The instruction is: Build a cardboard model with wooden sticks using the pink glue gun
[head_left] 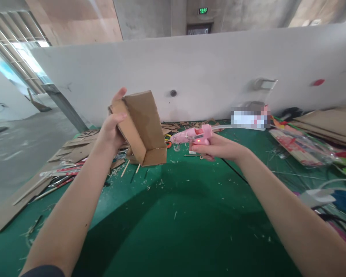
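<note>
My left hand (114, 123) grips a folded cardboard box (145, 119) by its left wall, thumb across the edge, and holds it tilted above the table. Its open side faces me and to the right. Two thin wooden sticks (137, 168) poke out below it. In my right hand (212, 148) is a pink hot glue gun (192, 134), its small orange light lit and a clear glue stick (222, 126) running out of its back. The nozzle points left toward the cardboard box, a short gap away from it.
The green table (178, 207) is strewn with small scraps. Cardboard sheets (80, 148) and tools lie at the left. A packet of wooden sticks (296, 148), more cardboard (331, 119) and a white power strip (317, 198) are at the right. A white partition (202, 73) stands behind.
</note>
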`<state>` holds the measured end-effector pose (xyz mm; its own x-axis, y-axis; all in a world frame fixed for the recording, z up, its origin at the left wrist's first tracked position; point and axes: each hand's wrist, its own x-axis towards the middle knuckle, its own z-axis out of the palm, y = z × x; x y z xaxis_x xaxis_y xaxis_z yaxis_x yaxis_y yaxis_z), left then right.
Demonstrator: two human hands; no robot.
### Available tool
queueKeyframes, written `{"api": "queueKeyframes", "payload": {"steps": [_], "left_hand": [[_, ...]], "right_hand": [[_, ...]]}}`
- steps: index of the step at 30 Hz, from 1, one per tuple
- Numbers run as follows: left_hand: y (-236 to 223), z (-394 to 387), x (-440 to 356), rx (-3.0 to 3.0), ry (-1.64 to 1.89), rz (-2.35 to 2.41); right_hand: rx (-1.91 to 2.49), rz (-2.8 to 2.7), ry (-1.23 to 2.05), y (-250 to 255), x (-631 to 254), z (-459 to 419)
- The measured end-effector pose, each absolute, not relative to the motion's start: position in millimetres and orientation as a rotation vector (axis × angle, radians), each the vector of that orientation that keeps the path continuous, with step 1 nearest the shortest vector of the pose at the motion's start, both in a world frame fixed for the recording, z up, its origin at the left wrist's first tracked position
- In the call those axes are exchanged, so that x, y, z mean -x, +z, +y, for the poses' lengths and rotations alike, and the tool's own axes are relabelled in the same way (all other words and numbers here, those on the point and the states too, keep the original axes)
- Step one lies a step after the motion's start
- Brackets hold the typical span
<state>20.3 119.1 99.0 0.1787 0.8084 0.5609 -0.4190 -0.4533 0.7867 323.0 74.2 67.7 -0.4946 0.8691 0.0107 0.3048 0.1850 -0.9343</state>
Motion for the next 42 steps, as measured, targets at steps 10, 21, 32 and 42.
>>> {"api": "queueKeyframes", "payload": {"steps": [10,21,32,42], "left_hand": [[102.8,116.9,-28.6,-1.621,1.606,0.380],[103.5,116.8,-27.6,-1.655,1.628,0.299],[108.3,114.0,-25.4,-1.609,1.608,0.293],[93.4,114.8,-24.8,-1.656,1.234,0.535]], "right_hand": [[1.015,-1.286,1.827,28.1,-306.9,96.3],[0.995,-0.945,1.905,18.8,-288.5,99.4],[1.148,-0.948,1.412,2.6,-317.3,113.1],[1.381,-1.497,1.121,-18.2,-308.2,121.3]]}}
